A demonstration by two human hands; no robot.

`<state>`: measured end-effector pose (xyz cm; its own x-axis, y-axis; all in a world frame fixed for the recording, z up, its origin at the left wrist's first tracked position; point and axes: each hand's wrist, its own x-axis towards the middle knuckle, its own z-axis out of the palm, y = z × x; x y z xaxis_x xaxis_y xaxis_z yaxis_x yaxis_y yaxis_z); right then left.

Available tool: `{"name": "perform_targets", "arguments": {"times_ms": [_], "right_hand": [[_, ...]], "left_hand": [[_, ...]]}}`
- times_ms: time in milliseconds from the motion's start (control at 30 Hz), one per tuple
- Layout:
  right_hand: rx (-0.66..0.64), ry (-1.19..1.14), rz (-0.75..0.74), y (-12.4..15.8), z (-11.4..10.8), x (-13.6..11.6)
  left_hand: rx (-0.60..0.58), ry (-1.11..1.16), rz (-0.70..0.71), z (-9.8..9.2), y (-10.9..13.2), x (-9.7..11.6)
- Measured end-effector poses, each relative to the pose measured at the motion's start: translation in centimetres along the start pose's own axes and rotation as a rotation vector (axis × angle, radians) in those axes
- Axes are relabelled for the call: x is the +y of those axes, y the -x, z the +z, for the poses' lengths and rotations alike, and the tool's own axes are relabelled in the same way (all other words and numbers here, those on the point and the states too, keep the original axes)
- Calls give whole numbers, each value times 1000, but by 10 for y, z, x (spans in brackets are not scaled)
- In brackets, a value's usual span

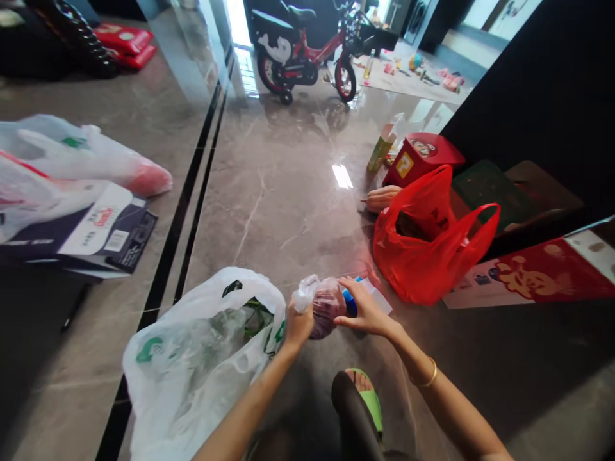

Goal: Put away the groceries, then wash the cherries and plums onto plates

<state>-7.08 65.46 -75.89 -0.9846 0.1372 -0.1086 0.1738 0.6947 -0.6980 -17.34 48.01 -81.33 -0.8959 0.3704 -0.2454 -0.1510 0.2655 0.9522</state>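
Note:
My left hand (298, 325) is closed round the gathered neck of a clear plastic bag (327, 310) with something purplish-red inside. My right hand (364, 308) has its fingers apart at the bag's right side; whether the fingertips touch it I cannot tell. Behind that hand, a blue and white item (379, 296) lies partly hidden on the floor. To the left of my left hand stands a large white shopping bag (192, 384), its mouth open, with leafy greens (257, 317) and clear plastic showing inside.
A red shopping bag (423, 256), a squash-like vegetable (381, 199) and a red box (425, 157) are at right. White bags (106, 160) and a dark carton (91, 227) sit at left. A child's bicycle (307, 54) stands ahead. My green slipper (371, 403) is below.

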Motion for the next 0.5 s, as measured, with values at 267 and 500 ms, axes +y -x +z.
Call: {"name": "perform_targets", "arguments": {"times_ms": [267,500], "right_hand": [[100,147,291,7,41,54],[-99,-948,235,-20,62,1]], "left_hand": [[282,360,-280,-9,-7,-2],[99,915,-648,-31,-6,32]]}}
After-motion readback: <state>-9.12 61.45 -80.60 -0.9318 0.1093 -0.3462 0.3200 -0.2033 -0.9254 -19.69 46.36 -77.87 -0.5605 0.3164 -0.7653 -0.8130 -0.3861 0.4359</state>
